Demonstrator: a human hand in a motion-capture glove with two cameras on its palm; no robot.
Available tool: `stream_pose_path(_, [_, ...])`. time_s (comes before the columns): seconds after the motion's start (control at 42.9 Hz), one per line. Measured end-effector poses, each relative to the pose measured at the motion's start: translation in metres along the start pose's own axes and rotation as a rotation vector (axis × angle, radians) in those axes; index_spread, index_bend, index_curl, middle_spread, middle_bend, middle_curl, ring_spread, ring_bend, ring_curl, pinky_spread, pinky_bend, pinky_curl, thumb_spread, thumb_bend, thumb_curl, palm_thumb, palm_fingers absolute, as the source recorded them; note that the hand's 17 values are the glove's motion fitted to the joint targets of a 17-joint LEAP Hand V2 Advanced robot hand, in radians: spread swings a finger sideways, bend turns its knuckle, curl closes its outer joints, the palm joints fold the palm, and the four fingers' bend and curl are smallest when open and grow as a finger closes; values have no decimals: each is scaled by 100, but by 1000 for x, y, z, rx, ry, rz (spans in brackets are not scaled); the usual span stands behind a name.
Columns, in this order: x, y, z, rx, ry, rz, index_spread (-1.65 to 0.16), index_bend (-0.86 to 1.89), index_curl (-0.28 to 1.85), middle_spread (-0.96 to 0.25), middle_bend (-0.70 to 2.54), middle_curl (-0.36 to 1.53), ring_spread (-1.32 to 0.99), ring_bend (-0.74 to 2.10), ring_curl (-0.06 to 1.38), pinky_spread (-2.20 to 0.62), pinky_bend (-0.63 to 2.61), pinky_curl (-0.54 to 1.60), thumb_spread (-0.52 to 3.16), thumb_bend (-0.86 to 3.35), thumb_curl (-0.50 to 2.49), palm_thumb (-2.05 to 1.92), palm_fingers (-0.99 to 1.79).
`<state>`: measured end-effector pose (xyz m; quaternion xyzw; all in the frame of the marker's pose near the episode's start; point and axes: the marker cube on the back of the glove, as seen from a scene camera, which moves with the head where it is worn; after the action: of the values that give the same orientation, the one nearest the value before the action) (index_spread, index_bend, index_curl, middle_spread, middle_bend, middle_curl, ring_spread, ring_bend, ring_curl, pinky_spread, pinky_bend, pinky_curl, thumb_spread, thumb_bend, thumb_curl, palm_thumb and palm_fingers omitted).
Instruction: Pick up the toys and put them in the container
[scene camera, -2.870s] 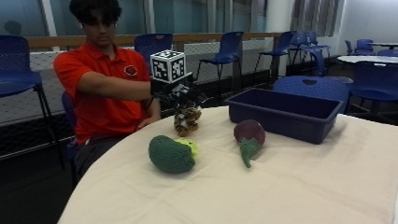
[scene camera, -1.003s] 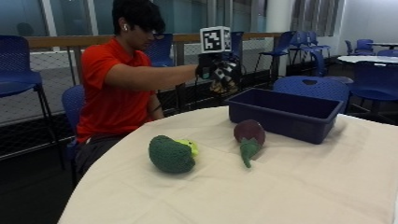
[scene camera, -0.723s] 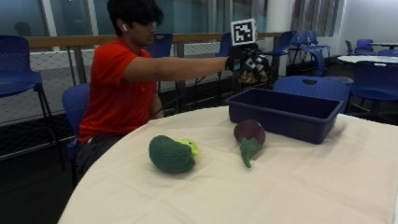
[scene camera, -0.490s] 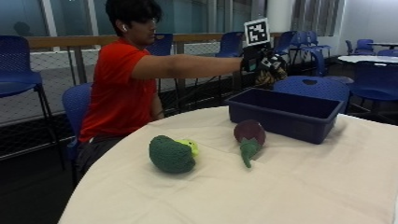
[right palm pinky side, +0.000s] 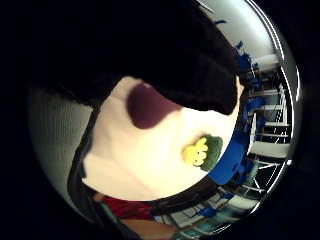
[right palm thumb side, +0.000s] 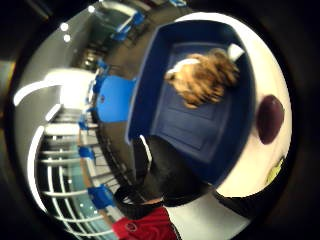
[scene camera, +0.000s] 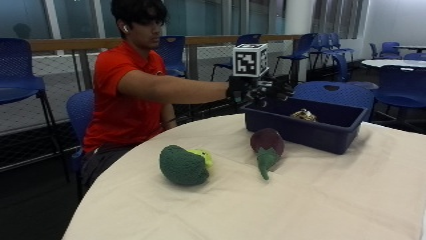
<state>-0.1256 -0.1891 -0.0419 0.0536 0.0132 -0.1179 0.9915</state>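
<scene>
Outside view. A person in a red shirt (scene camera: 126, 95) sits at a round table (scene camera: 319, 200) covered with a pale cloth and stretches the gloved right hand (scene camera: 256, 90) out over the near rim of a dark blue container (scene camera: 303, 132). The hand holds nothing, and its fingers spread outward above the bin. A brown, shaggy toy (scene camera: 303, 115) lies inside the container, only its top showing above the wall. Two toys lie on the cloth outside the bin: a purple eggplant toy (scene camera: 266, 147) with a green stem, just beside the container's front wall, and a green plush toy (scene camera: 183, 165) with a yellow-green patch, farther toward the person and well apart from the container.

Right thumb side palm view. The container (right palm thumb side: 200, 110) fills the middle of the picture, seen from above. The brown toy (right palm thumb side: 202, 80) rests on its blue floor near one end, with a white part at its edge. The eggplant toy (right palm thumb side: 270, 119) lies on the table outside the container wall. A black part of the glove crosses the lower wall of the bin, and the red shirt (right palm thumb side: 142, 227) shows at the edge.

Right little finger side palm view. Black glove fabric covers much of the picture. Beyond it, the eggplant toy (right palm pinky side: 145, 107) and the green plush toy (right palm pinky side: 202, 152), yellow patch facing the camera, lie apart on the pale cloth.
</scene>
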Motion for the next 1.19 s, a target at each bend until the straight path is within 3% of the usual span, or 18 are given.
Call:
stream_pose_path(0.163, [95, 48, 11, -6, 38, 157, -35, 13, 35, -11, 15, 33, -5, 19, 23, 9, 109, 35, 106, -7, 35, -8, -15])
stream_pose_path(0.42, [215, 117, 46, -167, 111, 377, -36, 13, 31, -9, 14, 30, 0, 16, 23, 13, 109, 34, 102, -10, 28, -13, -15])
stream_pose_path(0.887, [261, 149, 108, -226, 136, 474, -38, 19, 30, -5, 6, 22, 4, 18, 22, 13, 130, 38, 95, -8, 23, -10, -14])
stream_pose_path(0.98, [262, 148, 108, -165, 134, 485, -40, 32, 34, -4, 1, 18, 4, 23, 24, 8, 131, 39, 98, -7, 22, -8, -5])
stream_pose_path(1.05, [266, 149, 106, -103, 135, 483, -41, 49, 39, -6, 8, 16, 1, 39, 27, -2, 118, 34, 107, -2, 23, -2, 22])
stream_pose_path(1.19, [280, 151, 92, -28, 160, 477, -38, 42, 38, -14, 16, 16, -17, 69, 33, -24, 118, 32, 121, 8, 29, 16, 59])
